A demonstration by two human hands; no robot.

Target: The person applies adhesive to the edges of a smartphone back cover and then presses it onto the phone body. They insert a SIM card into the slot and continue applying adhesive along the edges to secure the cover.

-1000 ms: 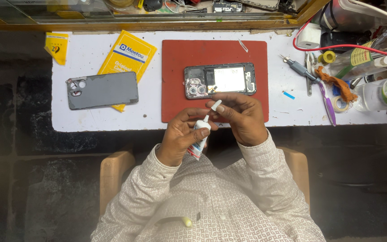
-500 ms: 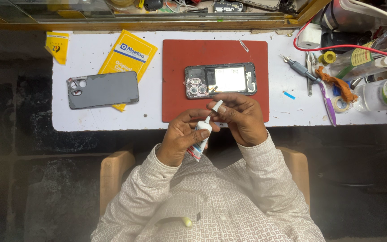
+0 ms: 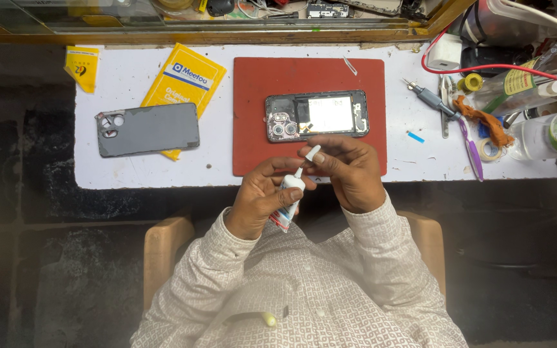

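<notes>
Uncapping step, by the look of it: left hand (image 3: pixel 260 201) closed around glue tube (image 3: pixel 289 196), right hand (image 3: pixel 346 169) pinching its cap (image 3: pixel 312 154), just below opened phone (image 3: pixel 317 116) on red mat (image 3: pixel 259 84). Next likely calls for 1 steady nozzle.

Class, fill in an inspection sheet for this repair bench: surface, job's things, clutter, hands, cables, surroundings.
Surface: white tabletop bearing a red rectangular mat.
Job's things: small white glue tube; its white cap; opened black phone on the mat.
Clutter: grey phone back cover lying on a yellow packet; screwdriver, purple toothbrush, bottles at right.
Hands: left hand has its grip on the tube; right hand pinches the cap.
Cables: red cable, top right.
Surroundings: wooden chair, dark floor.
</notes>
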